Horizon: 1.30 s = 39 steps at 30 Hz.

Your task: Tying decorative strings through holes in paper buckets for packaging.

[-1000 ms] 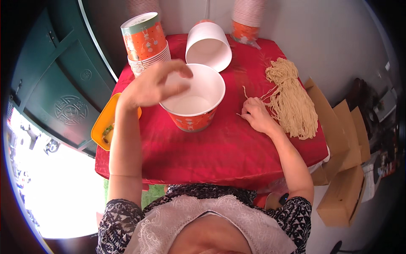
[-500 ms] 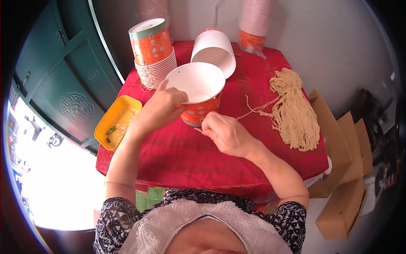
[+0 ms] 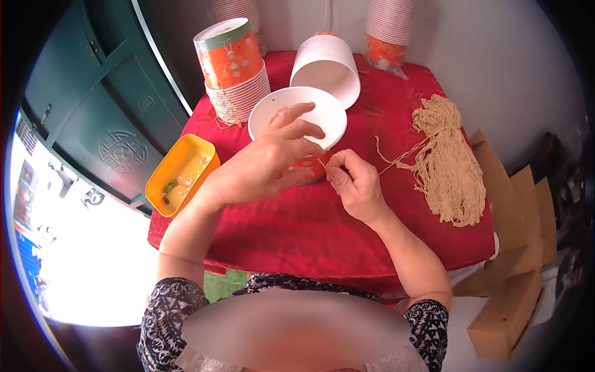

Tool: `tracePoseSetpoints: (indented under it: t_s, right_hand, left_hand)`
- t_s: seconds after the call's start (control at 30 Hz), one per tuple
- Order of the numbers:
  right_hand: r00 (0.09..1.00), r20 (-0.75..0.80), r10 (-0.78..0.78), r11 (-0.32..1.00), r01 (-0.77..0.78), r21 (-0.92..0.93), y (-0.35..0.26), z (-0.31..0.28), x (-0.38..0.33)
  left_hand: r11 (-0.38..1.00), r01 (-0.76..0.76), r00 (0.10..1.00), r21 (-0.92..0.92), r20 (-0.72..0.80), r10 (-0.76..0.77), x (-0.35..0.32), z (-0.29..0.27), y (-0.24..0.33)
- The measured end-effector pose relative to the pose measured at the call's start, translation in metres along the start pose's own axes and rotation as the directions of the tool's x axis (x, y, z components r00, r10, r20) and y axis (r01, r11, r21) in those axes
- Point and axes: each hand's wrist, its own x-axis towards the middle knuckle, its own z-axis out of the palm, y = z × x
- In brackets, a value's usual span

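Note:
A paper bucket [image 3: 335, 124], white inside and orange outside with a small hole near its rim, stands upright in the middle of the table. Over its near side reaches my left hand [image 3: 263, 162], fingers spread and nothing held, hiding part of the rim and outer wall. Just right of the bucket, my right hand [image 3: 358, 186] pinches a thin beige string, whose short end sticks out past the fingertips toward the left hand. To the right lies a tied bundle of beige string [image 3: 451, 177], with loose strands trailing left from it toward the right hand.
Nested upside-down buckets [image 3: 232, 65] stand at the back left, with string hanging on them. Another nested stack [image 3: 322, 68] lies on its side. A yellow tray [image 3: 212, 162] holding small bits sits at the left edge of the red-covered table [image 3: 273, 239]. Cardboard boxes [image 3: 505, 297] stand right.
My left hand has let go of the bucket's rim and spread its fingers. My right hand has moved slightly right and turned upward, still pinching string. The whole view has shifted a little.

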Motion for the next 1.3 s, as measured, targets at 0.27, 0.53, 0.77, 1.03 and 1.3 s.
tracePoseSetpoints:
  t_s: [0.27, 0.53, 0.77, 1.03, 1.3]
  right_hand:
    - [1.000, 0.021, -0.002, 1.000, 0.003, -0.015, -0.008, -0.007, -0.003]
    - [0.999, -0.044, -0.018, 1.000, 0.017, -0.015, -0.012, -0.004, 0.000]
    - [0.991, -0.109, -0.082, 0.992, 0.071, -0.102, -0.010, -0.007, -0.004]
    - [0.989, -0.148, -0.005, 1.000, 0.003, -0.014, -0.004, -0.007, -0.004]
    - [0.988, -0.153, -0.005, 0.999, 0.000, -0.035, -0.002, -0.007, -0.004]
  left_hand:
    - [0.999, -0.033, 0.997, 0.011, 0.074, 0.033, 0.012, 0.009, -0.004]
    - [0.997, -0.011, 1.000, -0.078, 0.009, 0.011, 0.016, 0.015, -0.012]
    - [0.959, 0.215, 0.973, -0.187, -0.039, -0.226, 0.014, 0.007, -0.015]
    - [0.985, 0.163, 0.983, 0.054, 0.073, -0.167, 0.008, -0.002, -0.018]
    - [0.987, 0.148, 0.982, 0.060, 0.112, -0.154, 0.008, 0.001, -0.014]
